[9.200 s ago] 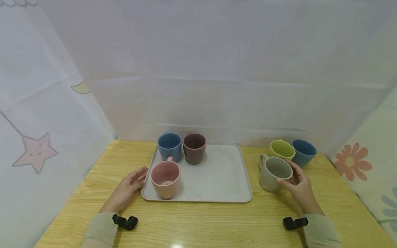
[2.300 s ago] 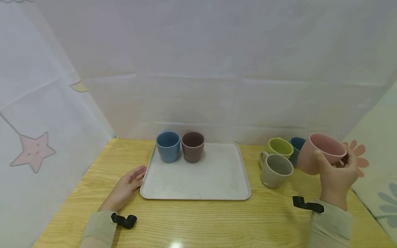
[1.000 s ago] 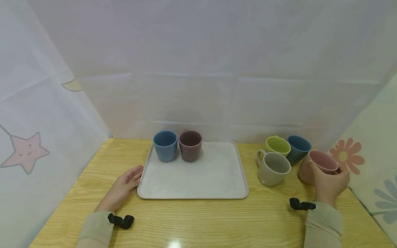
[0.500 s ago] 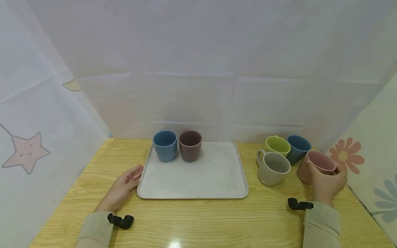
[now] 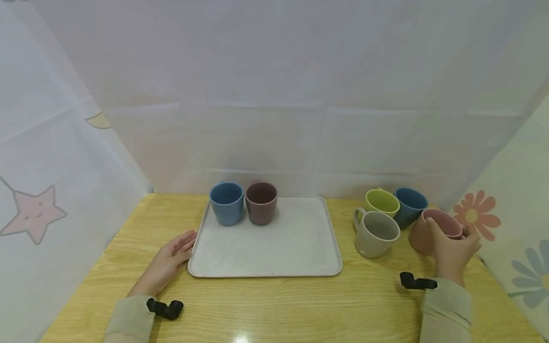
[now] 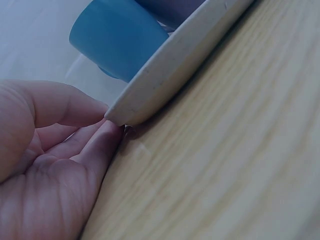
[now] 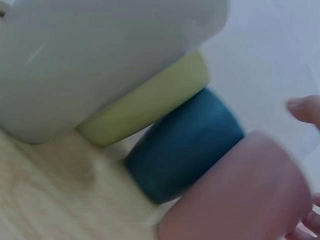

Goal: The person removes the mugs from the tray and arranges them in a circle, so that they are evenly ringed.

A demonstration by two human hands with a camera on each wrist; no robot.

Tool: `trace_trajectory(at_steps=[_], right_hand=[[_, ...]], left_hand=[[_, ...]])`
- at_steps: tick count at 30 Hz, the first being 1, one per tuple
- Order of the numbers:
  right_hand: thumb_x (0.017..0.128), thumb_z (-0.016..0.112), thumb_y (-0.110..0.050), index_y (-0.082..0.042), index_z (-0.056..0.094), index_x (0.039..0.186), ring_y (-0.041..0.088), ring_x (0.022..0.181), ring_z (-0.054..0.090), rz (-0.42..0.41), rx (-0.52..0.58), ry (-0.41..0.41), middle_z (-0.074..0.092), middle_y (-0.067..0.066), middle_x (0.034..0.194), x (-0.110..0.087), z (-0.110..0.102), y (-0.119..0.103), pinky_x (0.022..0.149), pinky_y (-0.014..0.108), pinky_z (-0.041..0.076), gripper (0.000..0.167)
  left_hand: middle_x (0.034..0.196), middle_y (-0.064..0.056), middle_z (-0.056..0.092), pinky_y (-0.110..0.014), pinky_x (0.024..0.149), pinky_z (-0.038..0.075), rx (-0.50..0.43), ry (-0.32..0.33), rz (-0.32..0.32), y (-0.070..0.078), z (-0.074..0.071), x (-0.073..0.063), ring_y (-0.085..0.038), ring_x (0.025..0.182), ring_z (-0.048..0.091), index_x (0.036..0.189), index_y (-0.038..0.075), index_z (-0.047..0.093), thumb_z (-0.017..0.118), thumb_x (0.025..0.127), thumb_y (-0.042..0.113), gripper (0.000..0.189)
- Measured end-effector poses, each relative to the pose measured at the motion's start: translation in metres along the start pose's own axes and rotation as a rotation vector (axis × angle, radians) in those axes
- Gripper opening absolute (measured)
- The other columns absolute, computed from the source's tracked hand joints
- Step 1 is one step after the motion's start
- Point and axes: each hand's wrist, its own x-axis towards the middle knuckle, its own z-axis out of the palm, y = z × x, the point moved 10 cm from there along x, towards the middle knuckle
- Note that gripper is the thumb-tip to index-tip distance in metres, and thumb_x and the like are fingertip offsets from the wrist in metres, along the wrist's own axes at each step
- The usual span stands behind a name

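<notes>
My left hand (image 5: 165,262) lies beside the left edge of the pale tray (image 5: 266,259), fingers extended; in the left wrist view its fingertips (image 6: 102,114) touch the tray's edge. A blue mug (image 5: 227,209) and a purple mug (image 5: 262,209) stand side by side at the tray's back left. At the far right my right hand (image 5: 454,250) is at the upright pink mug (image 5: 422,236). The right wrist view has the thumb (image 7: 305,109) raised apart from the pink mug's wall, while the other fingers (image 7: 309,220) are by its far side, partly out of frame.
Left of the pink mug, a grey mug (image 5: 371,243), a yellow-green mug (image 5: 379,200) and another blue mug (image 5: 407,209) stand close together on the wooden table (image 5: 274,309). A white cloth wall (image 5: 257,143) rises directly behind the table.
The right hand let go of the grey mug, carried the pink mug from the tray to the right and lowered it beside the blue one. Its thumb has since lifted slightly. The left hand stayed.
</notes>
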Motion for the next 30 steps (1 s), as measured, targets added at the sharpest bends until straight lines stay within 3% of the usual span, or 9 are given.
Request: trace_trajectory(at_steps=[3, 7, 10, 13, 20, 23, 26, 30], right_hand=[[0.081, 0.087, -0.029, -0.023, 0.040, 0.149, 0.005, 0.130, 0.036, -0.062, 0.023, 0.014, 0.031, -0.010, 0.138, -0.004, 0.002, -0.012, 0.112, 0.018, 0.031, 0.082], [0.086, 0.081, -0.021, -0.022, 0.056, 0.140, 0.003, 0.121, 0.042, -0.228, 0.024, 0.040, 0.046, -0.010, 0.130, -0.018, 0.011, -0.044, 0.109, 0.020, 0.035, 0.060], [0.086, 0.077, -0.013, -0.020, 0.067, 0.128, 0.005, 0.109, 0.052, -0.291, 0.070, 0.005, 0.056, -0.009, 0.118, -0.030, 0.025, -0.061, 0.100, 0.018, 0.043, 0.044], [0.087, 0.076, -0.010, -0.016, 0.071, 0.122, 0.004, 0.100, 0.060, -0.319, 0.096, -0.073, 0.062, -0.010, 0.109, -0.045, 0.043, -0.072, 0.091, 0.016, 0.047, 0.036], [0.093, 0.074, -0.010, -0.005, 0.069, 0.126, 0.006, 0.103, 0.062, -0.425, 0.076, -0.284, 0.067, -0.010, 0.104, -0.095, 0.088, -0.092, 0.099, 0.020, 0.045, 0.034], [0.093, 0.071, -0.001, 0.004, 0.067, 0.125, 0.009, 0.103, 0.063, -0.527, 0.086, -0.375, 0.065, -0.007, 0.106, -0.119, 0.109, -0.100, 0.088, 0.014, 0.050, 0.033], [0.090, 0.068, 0.008, 0.012, 0.064, 0.123, 0.011, 0.103, 0.063, -0.601, 0.095, -0.461, 0.062, -0.002, 0.108, -0.141, 0.126, -0.103, 0.087, 0.013, 0.052, 0.033], [0.089, 0.068, 0.011, 0.012, 0.063, 0.122, 0.014, 0.105, 0.062, -0.594, 0.085, -0.582, 0.059, 0.009, 0.112, -0.165, 0.148, -0.093, 0.089, 0.014, 0.052, 0.033]], left_hand=[[0.167, -0.020, 0.012, -0.008, 0.101, 0.039, -0.008, 0.002, 0.001, -0.001, -0.001, 0.000, -0.036, 0.153, 0.012, 0.161, -0.003, 0.010, 0.044, 0.107, 0.001, 0.064], [0.167, -0.022, 0.012, -0.009, 0.101, 0.039, -0.007, 0.001, 0.013, 0.001, -0.002, 0.000, -0.037, 0.152, 0.011, 0.161, -0.004, 0.010, 0.044, 0.107, 0.001, 0.064], [0.167, -0.021, 0.011, -0.008, 0.101, 0.039, -0.013, -0.005, 0.013, 0.001, -0.002, -0.001, -0.037, 0.153, 0.010, 0.161, -0.003, 0.009, 0.044, 0.107, 0.002, 0.064], [0.168, -0.020, 0.012, -0.008, 0.101, 0.039, -0.019, -0.001, 0.008, 0.000, -0.003, -0.002, -0.037, 0.153, 0.011, 0.161, -0.003, 0.009, 0.044, 0.107, 0.001, 0.065], [0.167, -0.023, 0.011, -0.008, 0.100, 0.039, -0.018, -0.006, 0.019, 0.002, -0.003, -0.004, -0.038, 0.153, 0.010, 0.161, -0.004, 0.008, 0.044, 0.107, 0.001, 0.064], [0.167, -0.023, 0.011, -0.008, 0.100, 0.039, -0.025, -0.005, 0.023, 0.004, -0.002, -0.005, -0.038, 0.153, 0.010, 0.161, -0.004, 0.009, 0.043, 0.107, 0.000, 0.064], [0.167, -0.023, 0.011, -0.009, 0.100, 0.040, -0.026, -0.006, 0.027, 0.005, -0.001, -0.006, -0.038, 0.153, 0.011, 0.161, -0.004, 0.009, 0.043, 0.107, 0.000, 0.064], [0.166, -0.024, 0.013, -0.009, 0.100, 0.040, -0.019, -0.010, 0.033, 0.006, 0.003, -0.004, -0.038, 0.153, 0.012, 0.161, -0.004, 0.010, 0.043, 0.106, -0.001, 0.064]])
